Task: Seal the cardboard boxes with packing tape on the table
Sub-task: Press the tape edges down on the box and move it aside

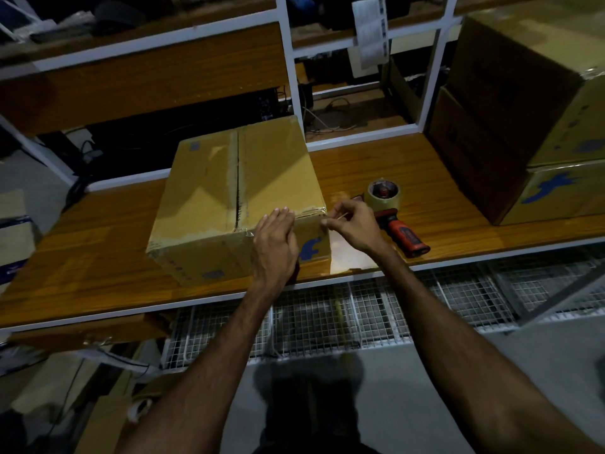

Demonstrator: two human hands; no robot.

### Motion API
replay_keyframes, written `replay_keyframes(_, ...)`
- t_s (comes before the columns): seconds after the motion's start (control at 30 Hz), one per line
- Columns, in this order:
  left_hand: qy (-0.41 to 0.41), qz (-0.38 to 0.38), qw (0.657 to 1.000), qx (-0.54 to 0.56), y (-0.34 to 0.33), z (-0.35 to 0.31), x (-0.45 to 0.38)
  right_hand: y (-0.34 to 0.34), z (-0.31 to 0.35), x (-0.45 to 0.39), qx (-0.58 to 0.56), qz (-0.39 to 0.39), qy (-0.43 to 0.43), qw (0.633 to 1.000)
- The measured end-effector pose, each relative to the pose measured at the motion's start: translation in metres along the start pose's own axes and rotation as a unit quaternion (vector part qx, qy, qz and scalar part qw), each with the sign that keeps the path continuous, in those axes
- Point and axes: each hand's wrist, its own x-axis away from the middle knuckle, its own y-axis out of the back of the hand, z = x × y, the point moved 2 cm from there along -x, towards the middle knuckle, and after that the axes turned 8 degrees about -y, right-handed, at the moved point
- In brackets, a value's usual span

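Observation:
A brown cardboard box (209,191) with its flaps closed sits on the wooden table (393,172), with tape along its centre seam and front top edge. My left hand (275,244) lies flat against the box's front face near its top right edge, fingers straight. My right hand (352,221) pinches the tape end at the box's front right corner. A tape dispenser (389,208) with a red and black handle and a tan roll lies on the table just right of my right hand.
Two stacked cardboard boxes (537,119) with blue marks stand at the table's right end. A white metal frame (294,77) and shelves rise behind the table. Wire mesh baskets (360,316) hang under the front edge. Another box (13,237) shows at far left.

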Motion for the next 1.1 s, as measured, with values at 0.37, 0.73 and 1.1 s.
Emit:
replay_keyframes(0.37, -0.015, 0.022, 1.000, 0.009, 0.002, 0.003, 0.001, 0.003, 0.013, 0.001, -0.001, 0.021, 0.003, 1.000)
replay_keyframes(0.73, -0.067, 0.059, 0.996, -0.001, 0.006, 0.011, 0.006, 0.000, 0.018, 0.004, 0.149, 0.009, 0.164, 0.975)
replay_keyframes(1.1, -0.040, 0.066, 0.990, 0.115, 0.037, 0.007, 0.002, -0.008, 0.006, 0.018, 0.189, 0.021, 0.102, 0.976)
